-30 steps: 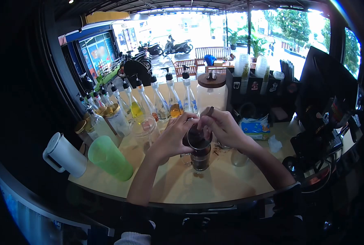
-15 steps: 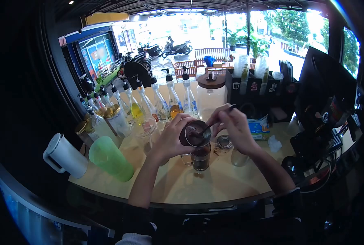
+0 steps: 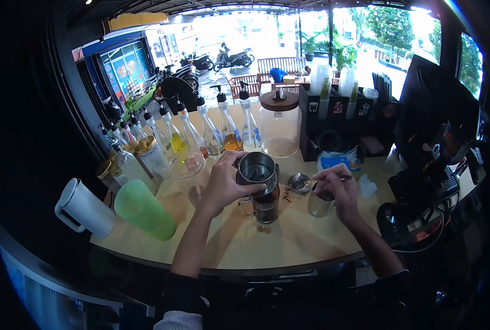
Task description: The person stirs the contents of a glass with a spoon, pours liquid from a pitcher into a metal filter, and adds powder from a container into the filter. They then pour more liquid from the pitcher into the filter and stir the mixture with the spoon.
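Observation:
My left hand (image 3: pixel 222 182) is wrapped round a metal cup (image 3: pixel 257 166), tilted so that its grey inside shows. It hangs over a glass mug (image 3: pixel 267 212) of dark brown liquid and overlaps the mug's top in this view. Off to the right, my right hand (image 3: pixel 341 192) pinches a thin dark-handled spoon (image 3: pixel 346 177). Its lower end is over a clear drinking glass (image 3: pixel 320 207). A small round metal lid (image 3: pixel 299 182) lies between the hands, with brown crumbs (image 3: pixel 287 197) beside it.
A green tumbler (image 3: pixel 146 210) and a white jug (image 3: pixel 84 208) stand on the left. Pump bottles (image 3: pixel 209 132) line the back, ending at a large wooden-lidded jar (image 3: pixel 280 129). At right are a crumpled tissue (image 3: pixel 367 186), a blue-and-white packet (image 3: pixel 337 159) and a cup rack (image 3: pixel 333 129).
My right hand has moved right and down with the spoon, away from the metal cup to the clear glass. The brown contents seen in the cup no longer show; its inside looks grey.

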